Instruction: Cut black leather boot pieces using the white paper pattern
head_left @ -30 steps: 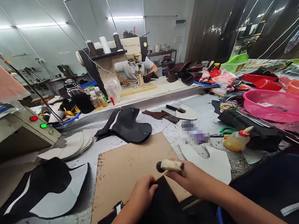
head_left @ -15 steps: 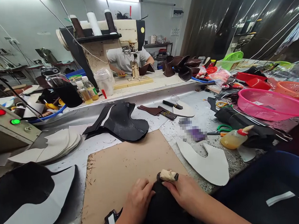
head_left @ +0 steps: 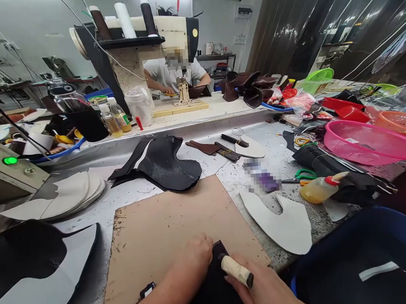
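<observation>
My left hand [head_left: 195,255] presses down with curled fingers on a black leather piece [head_left: 214,289] at the near edge of a brown cardboard sheet [head_left: 169,227]. My right hand [head_left: 262,288] grips a small tool with a cream handle and black ends [head_left: 236,270], its tip touching the black piece close to my left hand. The lower part of the leather runs out of view.
A stack of black leather cut pieces [head_left: 165,163] lies beyond the cardboard. White cut shapes [head_left: 279,220] and a yellow glue bottle [head_left: 320,188] are at right, a pink basket [head_left: 370,141] farther right. A person works at a sewing machine [head_left: 176,57] across the bench.
The tool in my right hand has swung down from above the leather and now lies low against it. My hands sit lower in view as the camera tilted up slightly.
</observation>
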### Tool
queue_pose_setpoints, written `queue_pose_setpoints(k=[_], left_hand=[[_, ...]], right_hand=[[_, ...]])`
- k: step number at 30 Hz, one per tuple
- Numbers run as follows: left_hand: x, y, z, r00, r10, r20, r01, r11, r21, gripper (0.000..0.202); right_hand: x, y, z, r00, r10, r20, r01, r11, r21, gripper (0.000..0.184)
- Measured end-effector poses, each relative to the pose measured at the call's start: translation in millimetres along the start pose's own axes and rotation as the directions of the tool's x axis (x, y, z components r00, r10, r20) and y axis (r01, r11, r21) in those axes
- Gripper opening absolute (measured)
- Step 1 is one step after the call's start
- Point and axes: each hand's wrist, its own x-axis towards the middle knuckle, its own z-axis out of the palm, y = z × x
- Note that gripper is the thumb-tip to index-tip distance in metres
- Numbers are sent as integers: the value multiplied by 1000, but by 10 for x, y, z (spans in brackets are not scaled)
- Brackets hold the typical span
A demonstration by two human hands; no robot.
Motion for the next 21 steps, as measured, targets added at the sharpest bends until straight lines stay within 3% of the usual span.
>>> queue_pose_setpoints(k=[5, 10, 12, 16, 21], left_hand=[[157, -26, -130, 993, -108, -56, 107, 994, -23, 35], [-62, -95, -275, 993, -115, 5, 115, 979, -166, 8], [-217, -85, -229, 995, -100, -3, 97, 969, -225, 6], [-394, -73, -31, 984, -102, -147, 57, 957, -284, 8], [-411, -171, 213, 934, 36, -355, -101, 981, -166, 11]], right_hand=[[-21, 60, 116, 995, -22, -98, 26, 999, 37, 24], [-19, 86, 129, 992, 8, -123, 2, 996, 85, 24], [-12, 69, 82, 996, -8, -87, 16, 996, 88, 25], [2, 33, -1, 999, -25, -35, 28, 997, 76, 22], [20, 12, -39, 1000, -18, 0, 18, 1000, 16, 15]])
